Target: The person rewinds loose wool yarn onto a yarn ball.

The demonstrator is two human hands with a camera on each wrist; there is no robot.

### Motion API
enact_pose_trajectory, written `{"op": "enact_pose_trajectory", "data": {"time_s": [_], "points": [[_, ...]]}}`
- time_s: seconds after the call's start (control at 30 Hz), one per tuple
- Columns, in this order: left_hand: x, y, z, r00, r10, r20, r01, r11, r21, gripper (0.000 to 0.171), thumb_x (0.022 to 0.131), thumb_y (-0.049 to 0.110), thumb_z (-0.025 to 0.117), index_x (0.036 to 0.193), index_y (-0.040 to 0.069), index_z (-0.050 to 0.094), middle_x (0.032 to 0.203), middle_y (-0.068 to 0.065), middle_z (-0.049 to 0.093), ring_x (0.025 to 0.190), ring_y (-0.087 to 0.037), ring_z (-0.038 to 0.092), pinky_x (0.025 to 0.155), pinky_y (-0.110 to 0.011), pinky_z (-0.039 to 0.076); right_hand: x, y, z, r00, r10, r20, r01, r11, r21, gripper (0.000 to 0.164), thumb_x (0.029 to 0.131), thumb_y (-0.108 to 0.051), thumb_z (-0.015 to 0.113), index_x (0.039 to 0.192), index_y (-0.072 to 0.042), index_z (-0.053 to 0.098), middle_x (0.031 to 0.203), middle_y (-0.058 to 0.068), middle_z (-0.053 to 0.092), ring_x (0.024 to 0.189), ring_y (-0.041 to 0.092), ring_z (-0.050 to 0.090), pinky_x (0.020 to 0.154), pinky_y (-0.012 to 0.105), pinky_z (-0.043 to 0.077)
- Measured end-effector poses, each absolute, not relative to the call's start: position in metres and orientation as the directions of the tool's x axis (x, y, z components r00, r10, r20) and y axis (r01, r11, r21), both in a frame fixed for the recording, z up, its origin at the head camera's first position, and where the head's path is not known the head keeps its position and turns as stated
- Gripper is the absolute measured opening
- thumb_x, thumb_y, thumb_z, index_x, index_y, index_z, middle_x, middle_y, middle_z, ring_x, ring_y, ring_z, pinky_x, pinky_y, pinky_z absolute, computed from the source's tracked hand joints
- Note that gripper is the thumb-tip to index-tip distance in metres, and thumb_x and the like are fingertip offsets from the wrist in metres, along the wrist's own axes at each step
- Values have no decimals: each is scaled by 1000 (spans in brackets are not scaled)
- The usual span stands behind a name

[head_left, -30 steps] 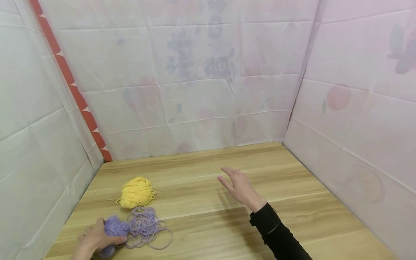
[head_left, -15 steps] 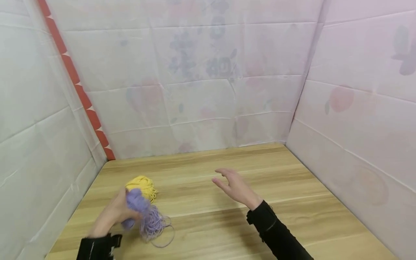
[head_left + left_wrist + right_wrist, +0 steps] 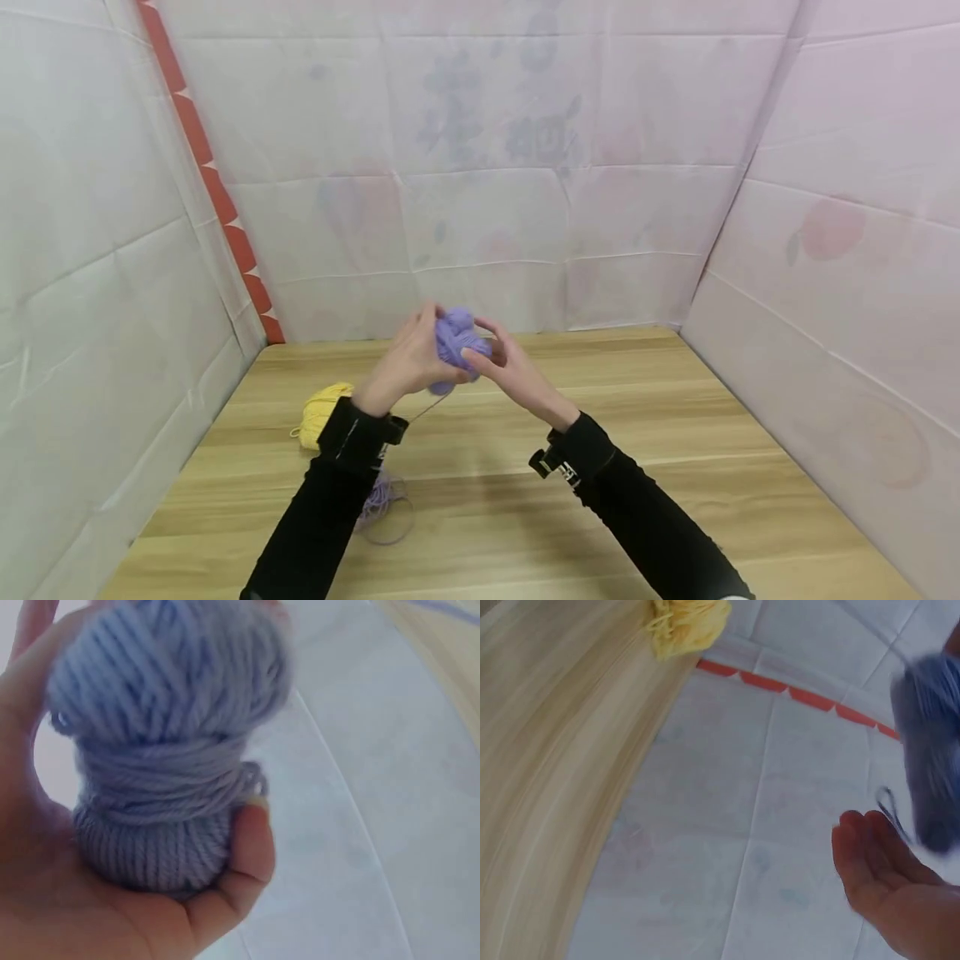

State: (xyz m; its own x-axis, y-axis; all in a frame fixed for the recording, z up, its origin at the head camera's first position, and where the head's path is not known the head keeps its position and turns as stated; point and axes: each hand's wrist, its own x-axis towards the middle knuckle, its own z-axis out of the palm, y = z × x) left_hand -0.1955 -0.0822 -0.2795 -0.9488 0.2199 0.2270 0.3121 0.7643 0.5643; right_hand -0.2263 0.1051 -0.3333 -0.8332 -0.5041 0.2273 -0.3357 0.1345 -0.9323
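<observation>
Above the table, my left hand grips a ball of purple yarn. The left wrist view shows the thumb and fingers curled around this yarn, which is wound tightly across its middle. My right hand is raised beside the ball, its thumb overlapping it in the head view. In the right wrist view the right hand's fingers look relaxed and lie close to the blurred yarn; whether they touch it I cannot tell. One strand runs down from the ball toward loose purple loops on the table, partly covered by the left sleeve.
A yellow ball of yarn lies at the table's left, partly behind the left forearm. The wooden table is enclosed by white sheet walls at the back and both sides. A red strip marks the back left corner.
My left hand has lifted the purple ball from the table's left and carried it up toward the middle. The right hand has moved up and left to meet it. Loose loops stayed behind.
</observation>
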Motion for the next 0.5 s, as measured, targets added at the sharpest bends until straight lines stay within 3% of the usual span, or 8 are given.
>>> {"op": "enact_pose_trajectory", "data": {"time_s": [0.1,0.23,0.4,0.5], "points": [[-197,-66,-273,-922,256,291,381,736,560,90,65,27,88,134,10,33,126,-20,46,114,-34,43,94,-47,44,-226,106,-328,-861,-446,245,-306,68,-950,63,93,-33,62,146,-17,32,126,11,57,108,20,61,88,34,54],[-197,-58,-267,-883,319,345,469,599,649,94,69,20,85,142,10,28,133,-18,43,117,-31,46,97,-45,46,-228,119,-317,-885,-362,292,-328,40,-944,54,90,-21,65,138,-12,42,111,8,59,89,13,59,73,24,52],[-191,-60,-260,-901,357,248,381,371,847,79,83,26,76,146,16,30,136,-12,47,120,-28,53,99,-45,50,-228,140,-296,-878,-402,262,-323,91,-942,67,86,-11,69,143,-15,34,126,16,52,106,22,58,83,29,54],[-190,-57,-258,-911,350,219,341,336,878,68,88,35,70,144,19,36,130,-9,53,117,-26,56,95,-43,51,-227,143,-288,-866,-432,253,-331,115,-936,73,84,-5,70,144,-16,32,133,21,46,116,30,53,89,35,54]]}}
